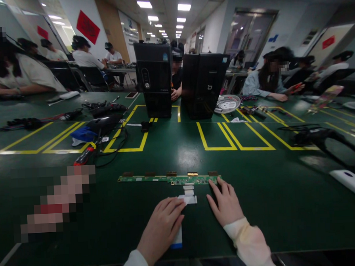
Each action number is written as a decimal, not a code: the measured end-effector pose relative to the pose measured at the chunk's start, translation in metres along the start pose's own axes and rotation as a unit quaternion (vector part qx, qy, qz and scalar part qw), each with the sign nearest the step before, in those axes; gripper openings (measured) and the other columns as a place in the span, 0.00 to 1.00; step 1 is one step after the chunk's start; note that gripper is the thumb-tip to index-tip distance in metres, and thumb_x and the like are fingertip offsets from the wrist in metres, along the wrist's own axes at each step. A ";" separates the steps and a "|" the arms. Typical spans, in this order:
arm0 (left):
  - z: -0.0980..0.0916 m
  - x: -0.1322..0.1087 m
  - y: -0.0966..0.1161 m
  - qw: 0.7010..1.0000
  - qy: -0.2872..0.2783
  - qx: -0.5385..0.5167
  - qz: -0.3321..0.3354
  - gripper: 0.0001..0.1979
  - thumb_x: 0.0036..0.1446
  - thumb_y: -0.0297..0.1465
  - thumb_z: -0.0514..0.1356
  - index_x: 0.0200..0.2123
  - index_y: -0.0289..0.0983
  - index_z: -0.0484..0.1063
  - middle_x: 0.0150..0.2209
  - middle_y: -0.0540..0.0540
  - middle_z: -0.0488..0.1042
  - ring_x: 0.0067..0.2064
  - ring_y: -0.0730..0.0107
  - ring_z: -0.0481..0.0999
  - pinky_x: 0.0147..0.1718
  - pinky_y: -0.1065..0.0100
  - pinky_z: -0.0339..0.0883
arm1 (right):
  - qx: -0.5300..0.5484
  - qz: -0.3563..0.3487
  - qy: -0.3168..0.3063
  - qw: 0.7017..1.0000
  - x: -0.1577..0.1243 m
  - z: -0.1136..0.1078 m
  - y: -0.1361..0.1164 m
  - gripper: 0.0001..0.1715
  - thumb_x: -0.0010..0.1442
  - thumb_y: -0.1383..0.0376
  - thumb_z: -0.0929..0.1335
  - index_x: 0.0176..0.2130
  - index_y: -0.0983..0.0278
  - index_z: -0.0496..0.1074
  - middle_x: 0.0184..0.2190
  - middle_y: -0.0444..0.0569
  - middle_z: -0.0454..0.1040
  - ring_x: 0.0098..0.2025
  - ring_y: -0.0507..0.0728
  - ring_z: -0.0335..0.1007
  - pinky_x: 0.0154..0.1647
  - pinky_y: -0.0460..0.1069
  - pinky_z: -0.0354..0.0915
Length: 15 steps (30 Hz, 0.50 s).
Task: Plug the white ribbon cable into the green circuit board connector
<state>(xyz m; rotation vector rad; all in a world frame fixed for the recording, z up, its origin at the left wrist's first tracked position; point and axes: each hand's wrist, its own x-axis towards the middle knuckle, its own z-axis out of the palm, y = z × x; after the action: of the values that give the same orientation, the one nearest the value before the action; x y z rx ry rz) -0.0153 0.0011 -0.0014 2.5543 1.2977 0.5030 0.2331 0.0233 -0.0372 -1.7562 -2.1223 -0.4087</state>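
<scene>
A long, narrow green circuit board [198, 180] lies crosswise on a dark green worktop [257, 184], just beyond the person's two hands. Its outline is stepped, the right part sitting slightly nearer than the left; whether this is one piece or two overlapping strips is hard to tell. Five brown, coppery tabs line its far edge, one catching the light, and small components and pale labels dot the surface. From the near edge of the right part, a flat white ribbon cable [191, 199] comes toward the person, folded and partly covered, with a blue end below.

The left hand [163, 225] lies over the cable, fingers close together; whether it grips or only presses cannot be told. The right hand [227, 204] is loosely spread, thumb apart, fingertips at the board's right end. Two black computer towers [157, 80] stand farther back.
</scene>
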 end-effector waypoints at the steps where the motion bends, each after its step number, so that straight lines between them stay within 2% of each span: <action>1: 0.000 0.000 0.000 1.000 0.001 0.000 0.001 0.19 0.64 0.31 0.50 0.57 0.43 0.63 0.56 0.49 0.70 0.57 0.66 0.66 0.57 0.55 0.63 | 0.002 -0.003 -0.003 1.000 0.000 -0.001 0.000 0.26 0.63 0.58 0.61 0.56 0.68 0.68 0.53 0.63 0.63 0.53 0.67 0.57 0.53 0.63 0.62; 9: 0.000 0.000 -0.003 1.000 0.001 -0.015 0.008 0.19 0.65 0.31 0.50 0.58 0.44 0.62 0.56 0.49 0.70 0.58 0.66 0.65 0.59 0.53 0.61 | 0.005 -0.010 -0.003 1.000 0.001 0.001 0.002 0.27 0.63 0.58 0.61 0.57 0.67 0.66 0.54 0.61 0.62 0.55 0.67 0.57 0.55 0.63 0.61; 12: -0.007 -0.001 0.002 1.000 -0.002 -0.017 0.016 0.18 0.65 0.31 0.49 0.57 0.43 0.63 0.57 0.48 0.69 0.60 0.66 0.63 0.61 0.51 0.57 | 0.010 -0.015 -0.008 1.000 -0.001 0.002 0.005 0.28 0.63 0.58 0.61 0.58 0.67 0.65 0.56 0.62 0.61 0.57 0.67 0.56 0.56 0.64 0.60; 15: -0.017 -0.001 0.013 0.999 -0.010 -0.021 0.028 0.18 0.65 0.31 0.48 0.57 0.43 0.62 0.58 0.47 0.67 0.61 0.66 0.62 0.61 0.52 0.56 | 0.021 -0.038 -0.020 0.999 0.002 -0.004 0.010 0.28 0.63 0.58 0.60 0.60 0.65 0.62 0.61 0.61 0.56 0.62 0.68 0.50 0.58 0.66 0.57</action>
<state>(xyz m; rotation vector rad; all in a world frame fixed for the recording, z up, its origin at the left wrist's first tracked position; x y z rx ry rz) -0.0129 -0.0061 0.0185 2.5601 1.1990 0.5091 0.2433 0.0254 -0.0327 -1.6792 -2.2151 -0.3492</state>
